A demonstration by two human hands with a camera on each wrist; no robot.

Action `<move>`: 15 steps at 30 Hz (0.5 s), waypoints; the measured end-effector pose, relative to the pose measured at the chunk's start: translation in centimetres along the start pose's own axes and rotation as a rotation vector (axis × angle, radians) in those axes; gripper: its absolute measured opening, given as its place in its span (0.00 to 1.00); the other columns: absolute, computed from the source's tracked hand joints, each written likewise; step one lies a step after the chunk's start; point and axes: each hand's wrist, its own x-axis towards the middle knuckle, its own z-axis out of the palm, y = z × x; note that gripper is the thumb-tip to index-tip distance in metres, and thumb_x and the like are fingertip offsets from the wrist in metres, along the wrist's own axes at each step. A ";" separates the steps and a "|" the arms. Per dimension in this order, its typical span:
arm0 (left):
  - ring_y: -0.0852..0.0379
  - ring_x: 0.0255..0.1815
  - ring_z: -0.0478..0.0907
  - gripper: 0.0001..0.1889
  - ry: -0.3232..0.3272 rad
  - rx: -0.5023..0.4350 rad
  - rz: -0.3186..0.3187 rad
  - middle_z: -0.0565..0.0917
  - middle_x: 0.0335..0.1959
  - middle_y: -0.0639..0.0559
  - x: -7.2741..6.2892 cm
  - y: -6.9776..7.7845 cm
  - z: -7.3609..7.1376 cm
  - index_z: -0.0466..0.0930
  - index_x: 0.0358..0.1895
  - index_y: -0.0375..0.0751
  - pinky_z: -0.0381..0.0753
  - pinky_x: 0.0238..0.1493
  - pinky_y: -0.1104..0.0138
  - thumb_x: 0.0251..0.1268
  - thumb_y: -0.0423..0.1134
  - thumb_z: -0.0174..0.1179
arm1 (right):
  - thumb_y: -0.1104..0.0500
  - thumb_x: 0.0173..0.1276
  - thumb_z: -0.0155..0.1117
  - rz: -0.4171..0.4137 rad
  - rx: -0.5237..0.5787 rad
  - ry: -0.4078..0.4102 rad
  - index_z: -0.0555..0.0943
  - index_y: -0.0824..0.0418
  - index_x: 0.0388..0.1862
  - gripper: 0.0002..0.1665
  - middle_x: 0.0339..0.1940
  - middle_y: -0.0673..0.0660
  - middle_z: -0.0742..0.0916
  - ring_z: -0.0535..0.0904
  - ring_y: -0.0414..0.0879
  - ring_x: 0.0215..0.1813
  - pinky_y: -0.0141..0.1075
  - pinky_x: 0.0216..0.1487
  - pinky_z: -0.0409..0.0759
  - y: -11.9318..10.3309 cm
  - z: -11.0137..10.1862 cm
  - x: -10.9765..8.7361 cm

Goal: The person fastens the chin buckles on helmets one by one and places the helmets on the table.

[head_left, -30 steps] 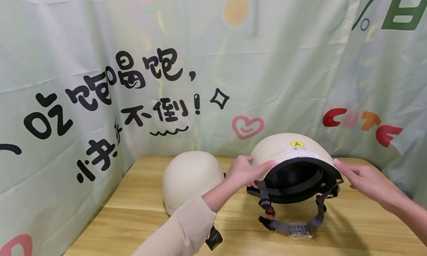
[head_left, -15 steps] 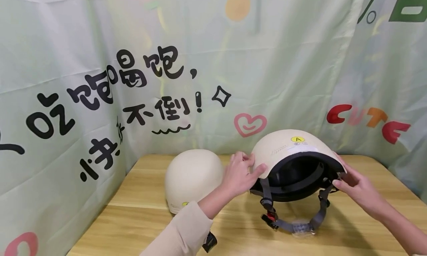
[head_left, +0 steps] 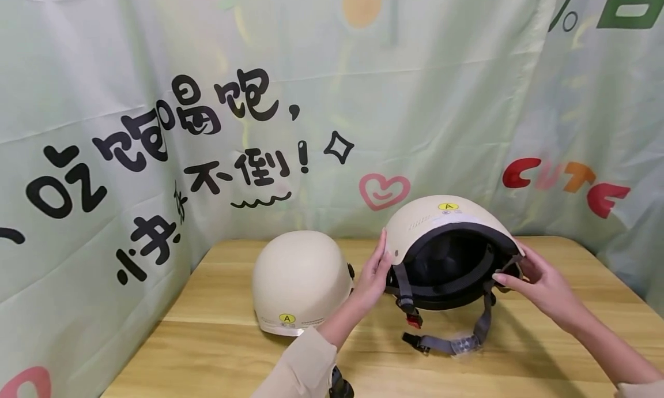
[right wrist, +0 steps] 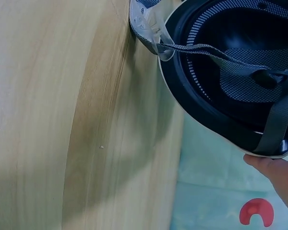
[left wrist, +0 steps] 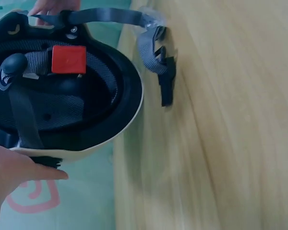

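A cream helmet [head_left: 430, 216] with a yellow "A" sticker is tilted, its black-lined opening facing me. My left hand [head_left: 371, 278] grips its left side; in the left wrist view, fingers lie along the rim. My right hand [head_left: 549, 288] holds the right side, thumb in front by the strap and fingers behind the shell. Grey chin straps [head_left: 482, 323] hang below. The red buckle half [left wrist: 68, 59] and the black buckle end [left wrist: 167, 85] are apart. Clear plastic [right wrist: 153, 26] wraps part of the strap. Whether the helmet's far edge touches the table is hidden.
A second cream helmet [head_left: 301, 277] sits dome up to the left, close behind my left forearm. A black strap piece [head_left: 341, 383] shows beside my left sleeve. The wooden table [head_left: 207, 340] ends at a printed cloth backdrop [head_left: 441, 98].
My right hand has gone from touching the helmet's edge with its fingertips to holding its side. My left thumb has moved off the front. The hanging black buckle end has swung from the red half.
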 end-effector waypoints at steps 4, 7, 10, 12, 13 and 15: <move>0.52 0.75 0.45 0.31 -0.004 -0.015 -0.032 0.45 0.75 0.59 0.2 0.2 -0.3 0.40 0.74 0.58 0.49 0.74 0.54 0.72 0.60 0.30 | 0.69 0.64 0.58 -0.027 -0.013 -0.005 0.58 0.50 0.72 0.39 0.55 0.28 0.75 0.72 0.20 0.52 0.22 0.36 0.78 -0.1 0.3 0.1; 0.53 0.76 0.45 0.30 -0.004 -0.035 -0.035 0.46 0.75 0.58 0.5 0.1 -0.2 0.41 0.74 0.57 0.47 0.74 0.55 0.72 0.60 0.29 | 0.68 0.65 0.58 -0.026 -0.040 -0.016 0.56 0.50 0.73 0.40 0.60 0.26 0.70 0.63 0.14 0.58 0.17 0.41 0.74 0.0 0.0 0.2; 0.53 0.76 0.46 0.30 0.022 -0.046 -0.038 0.49 0.75 0.57 0.6 -0.1 -0.2 0.44 0.74 0.55 0.47 0.74 0.55 0.73 0.60 0.27 | 0.65 0.66 0.58 0.001 -0.073 -0.026 0.56 0.48 0.73 0.40 0.59 0.24 0.67 0.60 0.11 0.57 0.13 0.42 0.70 0.3 -0.3 0.4; 0.53 0.75 0.47 0.31 0.046 -0.042 -0.050 0.51 0.74 0.57 0.7 -0.3 -0.1 0.46 0.74 0.54 0.47 0.74 0.55 0.72 0.61 0.26 | 0.64 0.66 0.58 0.009 -0.073 -0.035 0.56 0.50 0.73 0.39 0.58 0.24 0.68 0.61 0.11 0.56 0.13 0.43 0.69 0.5 -0.3 0.6; 0.53 0.75 0.48 0.32 0.058 -0.041 -0.058 0.52 0.74 0.56 0.7 -0.3 0.0 0.47 0.73 0.53 0.47 0.74 0.55 0.72 0.62 0.26 | 0.64 0.66 0.58 0.013 -0.071 -0.039 0.57 0.51 0.72 0.38 0.57 0.24 0.69 0.62 0.11 0.55 0.13 0.43 0.70 0.6 -0.3 0.6; 0.52 0.75 0.49 0.32 0.080 -0.041 -0.070 0.53 0.74 0.56 0.7 -0.4 0.1 0.49 0.73 0.51 0.47 0.74 0.55 0.71 0.62 0.26 | 0.64 0.66 0.58 0.012 -0.061 -0.044 0.57 0.55 0.72 0.37 0.54 0.23 0.70 0.64 0.12 0.54 0.13 0.42 0.71 0.7 -0.2 0.7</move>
